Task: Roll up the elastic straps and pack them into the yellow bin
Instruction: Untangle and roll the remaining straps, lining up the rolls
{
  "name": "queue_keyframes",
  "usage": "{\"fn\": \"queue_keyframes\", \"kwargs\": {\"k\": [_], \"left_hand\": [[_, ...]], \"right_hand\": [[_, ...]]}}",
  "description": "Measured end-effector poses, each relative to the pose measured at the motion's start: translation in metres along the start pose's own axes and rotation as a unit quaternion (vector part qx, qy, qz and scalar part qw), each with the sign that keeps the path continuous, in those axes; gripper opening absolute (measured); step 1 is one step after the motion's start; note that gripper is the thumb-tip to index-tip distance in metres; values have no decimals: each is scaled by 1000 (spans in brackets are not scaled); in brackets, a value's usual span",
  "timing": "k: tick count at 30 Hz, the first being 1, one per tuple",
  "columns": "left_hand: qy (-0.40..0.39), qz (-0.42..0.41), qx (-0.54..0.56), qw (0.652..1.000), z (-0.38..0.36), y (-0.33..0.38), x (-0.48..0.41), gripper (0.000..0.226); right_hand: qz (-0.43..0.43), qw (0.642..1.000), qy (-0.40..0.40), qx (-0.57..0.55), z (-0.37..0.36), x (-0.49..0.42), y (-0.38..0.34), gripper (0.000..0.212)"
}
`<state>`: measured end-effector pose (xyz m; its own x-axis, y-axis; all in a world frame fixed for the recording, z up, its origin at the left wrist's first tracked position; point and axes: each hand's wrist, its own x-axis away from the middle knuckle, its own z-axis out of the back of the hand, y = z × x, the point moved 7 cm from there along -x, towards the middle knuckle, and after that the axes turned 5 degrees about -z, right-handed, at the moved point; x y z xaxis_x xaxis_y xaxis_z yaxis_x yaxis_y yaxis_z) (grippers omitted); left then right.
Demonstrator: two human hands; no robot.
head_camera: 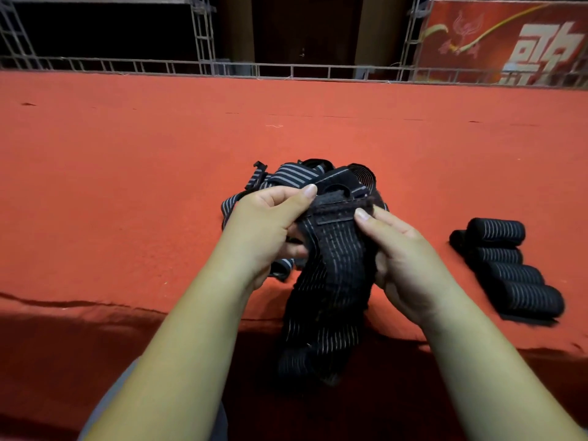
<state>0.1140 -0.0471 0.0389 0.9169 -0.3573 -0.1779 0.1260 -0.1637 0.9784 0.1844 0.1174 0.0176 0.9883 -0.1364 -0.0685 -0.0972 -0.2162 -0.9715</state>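
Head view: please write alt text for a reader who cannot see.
The left hand and right hand pinch the end of a black striped elastic strap that hangs down over a red cloth. Behind them lies a loose strap pile; at the right sits a row of rolled straps.

Matt red felt-like cloth [159, 173] on the table, ribbed black woven elastic strap [334, 259] with fuzzy fastening end, rolled straps [509, 268] likewise ribbed, dull grey metal trusses [203, 36]

A red felt cloth [127, 186] lay beneath and beyond the fingers [305, 190]. Far past them ran a grey metal truss [202, 36]; up to their right hung a red banner [477, 36] with white characters.
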Motion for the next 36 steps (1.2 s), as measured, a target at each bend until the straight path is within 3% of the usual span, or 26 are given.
{"fn": "queue_keyframes", "kwargs": {"k": [6,17,32,36], "left_hand": [[-33,5,-14,999,-11,1,14,25],[-67,1,-23,997,-21,-4,11,42],[-102,-7,-12,995,-30,-7,10,49],[-104,-55,-7,993,-35,-3,12,27]], "right_hand": [[-2,999,-4,34,-5,11,8,28],[9,996,61,57,9,11,13,31],[16,991,133,21,14,0,22,26],[16,987,157,11,13,2,21,26]]}}
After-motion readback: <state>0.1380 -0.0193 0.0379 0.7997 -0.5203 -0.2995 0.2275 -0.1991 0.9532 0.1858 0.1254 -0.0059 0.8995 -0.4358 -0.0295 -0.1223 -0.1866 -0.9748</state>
